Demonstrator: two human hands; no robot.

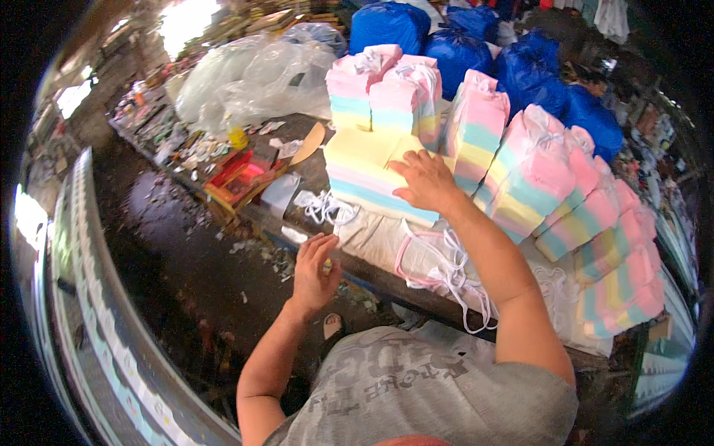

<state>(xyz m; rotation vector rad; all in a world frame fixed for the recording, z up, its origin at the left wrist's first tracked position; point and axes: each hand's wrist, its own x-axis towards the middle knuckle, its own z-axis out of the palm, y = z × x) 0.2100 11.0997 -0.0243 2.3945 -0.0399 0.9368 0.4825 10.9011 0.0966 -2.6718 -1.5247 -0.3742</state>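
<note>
My right hand (425,181) lies with fingers spread on the top of a stack of folded soft sheets (361,172), yellow above with blue, pink and white layers below. My left hand (316,273) is off the table's front edge, its fingers curled. A thin white strand seems to reach its fingertips, but what it holds is too small to make out. Between that hand and the stack lies a bunch of white ties (325,207). In front of the stack, more white ties (446,271) with a pink loop hang over the table edge.
Tied bundles of pastel sheets (532,167) stand in rows behind and to the right. Blue bags (454,56) and a clear plastic bag (256,78) sit at the back. Left are a red tray (236,178), a yellow bottle (237,137) and scraps. A railing (111,312) runs along the left.
</note>
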